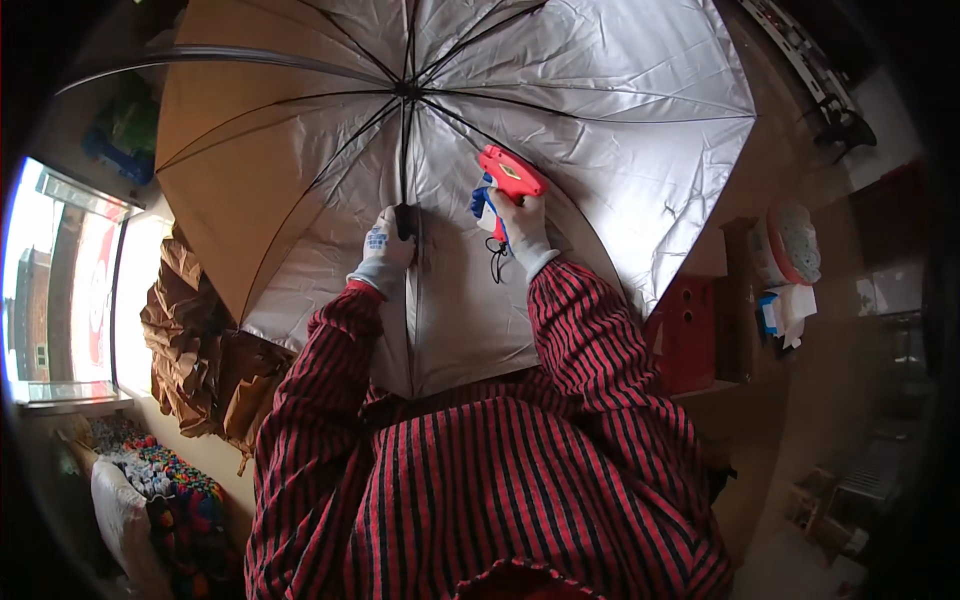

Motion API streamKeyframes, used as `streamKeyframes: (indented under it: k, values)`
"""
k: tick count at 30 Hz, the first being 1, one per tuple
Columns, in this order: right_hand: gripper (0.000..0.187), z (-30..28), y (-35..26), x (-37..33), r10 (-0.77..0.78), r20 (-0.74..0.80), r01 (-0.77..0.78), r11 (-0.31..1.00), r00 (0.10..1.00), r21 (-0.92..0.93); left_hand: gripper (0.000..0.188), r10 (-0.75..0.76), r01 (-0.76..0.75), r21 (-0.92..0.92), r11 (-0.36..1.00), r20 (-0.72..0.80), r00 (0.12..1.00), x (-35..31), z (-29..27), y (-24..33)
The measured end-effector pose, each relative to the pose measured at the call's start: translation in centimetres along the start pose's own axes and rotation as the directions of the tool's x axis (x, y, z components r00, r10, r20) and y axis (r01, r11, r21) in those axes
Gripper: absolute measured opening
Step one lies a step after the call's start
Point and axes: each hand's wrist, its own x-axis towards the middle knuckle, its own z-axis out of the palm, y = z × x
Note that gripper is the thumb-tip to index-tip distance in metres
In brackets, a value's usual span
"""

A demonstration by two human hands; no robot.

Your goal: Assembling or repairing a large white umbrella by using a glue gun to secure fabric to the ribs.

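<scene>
An open umbrella (pixel 640 150) with a silvery lining spreads in front of me, its inner side up. Dark ribs run out from its hub. My left hand (pixel 385 240), in a white glove with dark-coated fingers, is closed around the rib (pixel 411 320) that points toward me. To the right of it, my right hand (pixel 522 220), also gloved in white and blue, grips a red tagging gun (pixel 512 172) by its handle. A thin black cord loop (pixel 497 262) dangles below the gun. The gun is held over the lining, apart from the left hand.
The umbrella's dark shaft (pixel 250 58) reaches out to the upper left. Crumpled brown paper (pixel 190 350) is heaped at the left, near a bright window (pixel 85 290). Right of the umbrella are a red box (pixel 687 335) and a round tub (pixel 790 245). Multicoloured bundles (pixel 175 485) lie lower left.
</scene>
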Motion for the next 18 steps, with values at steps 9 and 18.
streamKeyframes:
  k: [9, 18]
  values:
    - [0.045, -2.2, -3.9, -0.4, 0.161, 0.183, -0.016, 0.792, 0.970, -0.611, 0.034, 0.048, -0.060, 0.199, 0.978, 0.068, 0.997, 0.6, 0.5, -1.4]
    - [0.032, -26.8, -18.1, -6.6, -0.286, -0.417, 0.159, 0.936, 0.863, -0.313, 0.044, 0.095, -0.095, 0.029, 0.995, -0.008, 0.995, 1.2, 2.5, -3.7]
